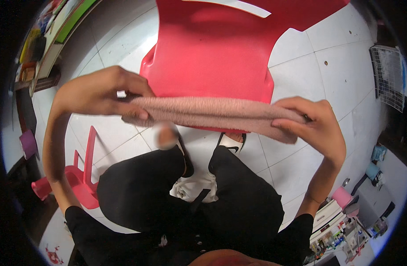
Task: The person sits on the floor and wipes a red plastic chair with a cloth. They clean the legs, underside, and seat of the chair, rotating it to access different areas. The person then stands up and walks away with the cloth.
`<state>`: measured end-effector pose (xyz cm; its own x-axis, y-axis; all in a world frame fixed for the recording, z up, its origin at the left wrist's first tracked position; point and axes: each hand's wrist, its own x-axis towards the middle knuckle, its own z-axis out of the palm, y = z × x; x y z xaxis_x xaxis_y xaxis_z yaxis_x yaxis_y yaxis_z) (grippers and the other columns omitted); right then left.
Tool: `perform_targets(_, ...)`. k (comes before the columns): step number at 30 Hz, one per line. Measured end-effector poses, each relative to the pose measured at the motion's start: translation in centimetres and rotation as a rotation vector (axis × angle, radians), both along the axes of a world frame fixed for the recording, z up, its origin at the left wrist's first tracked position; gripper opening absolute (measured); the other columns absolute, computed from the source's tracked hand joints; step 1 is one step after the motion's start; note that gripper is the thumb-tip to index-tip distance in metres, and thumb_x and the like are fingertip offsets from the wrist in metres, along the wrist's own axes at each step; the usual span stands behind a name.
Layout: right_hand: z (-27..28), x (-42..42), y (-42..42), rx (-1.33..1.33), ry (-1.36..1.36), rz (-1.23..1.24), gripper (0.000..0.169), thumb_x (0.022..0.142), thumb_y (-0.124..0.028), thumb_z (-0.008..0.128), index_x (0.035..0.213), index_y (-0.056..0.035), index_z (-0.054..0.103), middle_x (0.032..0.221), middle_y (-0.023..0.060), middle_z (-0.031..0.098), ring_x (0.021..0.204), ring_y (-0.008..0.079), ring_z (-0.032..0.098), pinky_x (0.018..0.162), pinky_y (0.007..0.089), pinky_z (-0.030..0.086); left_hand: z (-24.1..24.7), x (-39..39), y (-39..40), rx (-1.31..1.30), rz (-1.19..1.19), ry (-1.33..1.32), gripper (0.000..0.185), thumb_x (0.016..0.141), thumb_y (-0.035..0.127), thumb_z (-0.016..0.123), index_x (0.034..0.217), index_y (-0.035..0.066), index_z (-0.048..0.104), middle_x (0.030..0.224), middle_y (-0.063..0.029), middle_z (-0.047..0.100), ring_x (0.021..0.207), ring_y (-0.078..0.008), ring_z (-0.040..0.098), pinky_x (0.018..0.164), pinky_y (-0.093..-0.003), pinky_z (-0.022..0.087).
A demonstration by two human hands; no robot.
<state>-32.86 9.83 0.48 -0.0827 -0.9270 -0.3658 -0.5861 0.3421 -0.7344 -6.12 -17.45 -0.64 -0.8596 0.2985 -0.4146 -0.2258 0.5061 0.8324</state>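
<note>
Between my two hands stretches a folded pink cloth (203, 111) with a fuzzy, towel-like surface. My left hand (110, 94) pinches its left end, thumb below and fingers above. At the other end, my right hand (310, 121) grips the cloth between thumb and fingers, and that corner hangs slightly lower. The cloth is held raised in front of a red plastic chair (216, 63), covering the near edge of its seat. Whether cloth and chair touch, I cannot tell.
A red plastic stool (78, 186) lies on its side at the left. A shelf (53, 50) stands at the upper left, a wire rack (388, 76) at the far right. Bottles and other small items crowd a white cabinet (326, 219) at the lower right. My slippered feet (231, 143) rest on white floor tiles.
</note>
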Motion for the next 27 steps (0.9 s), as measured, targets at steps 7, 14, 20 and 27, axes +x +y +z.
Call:
perform_targets(7,-0.2,-1.1,-0.6,0.113,-0.026,-0.179,0.026,0.073,-0.009,0.074,0.097,-0.0018,0.070,0.079,0.0113,0.070,0.067,0.0146,0.068,0.061,0.0252,0.053,-1.5,-3.9,-1.2,0.056,0.121,-0.296,0.032,0.073,0.003,0.066,0.103,0.000,0.058,0.090,-0.0123,0.065,0.083,-0.0229,0.064,0.073,-0.0347,0.051)
perform_targets(14,-0.3,-2.4,-1.1,0.173,-0.044,-0.145,0.028,0.078,-0.014,0.070,0.102,0.0000,0.067,0.082,0.0158,0.068,0.071,0.0261,0.070,0.063,0.0305,0.053,-2.6,-6.5,-1.1,0.169,0.126,-0.369,0.038,0.070,0.006,0.061,0.108,0.000,0.055,0.093,-0.0128,0.065,0.083,-0.0227,0.066,0.075,-0.0344,0.052)
perform_targets(20,1.7,-2.7,-1.8,0.185,-0.068,-0.169,0.025,0.079,-0.011,0.069,0.102,-0.0005,0.066,0.081,0.0172,0.067,0.069,0.0267,0.069,0.063,0.0307,0.053,-2.4,-7.4,0.0,0.160,0.070,-0.388,0.033,0.080,0.022,0.054,0.104,-0.001,0.060,0.079,-0.0139,0.064,0.071,-0.0215,0.064,0.067,-0.0328,0.050)
perform_targets(27,5.0,-0.1,-1.4,0.233,-0.036,-0.440,0.024,0.082,-0.008,0.065,0.105,-0.0014,0.065,0.086,0.0153,0.067,0.073,0.0192,0.066,0.066,0.0283,0.051,-1.7,-5.9,5.1,0.249,0.504,-0.318,0.034,0.092,0.030,0.051,0.105,-0.001,0.058,0.080,-0.0122,0.060,0.072,-0.0192,0.058,0.068,-0.0315,0.048)
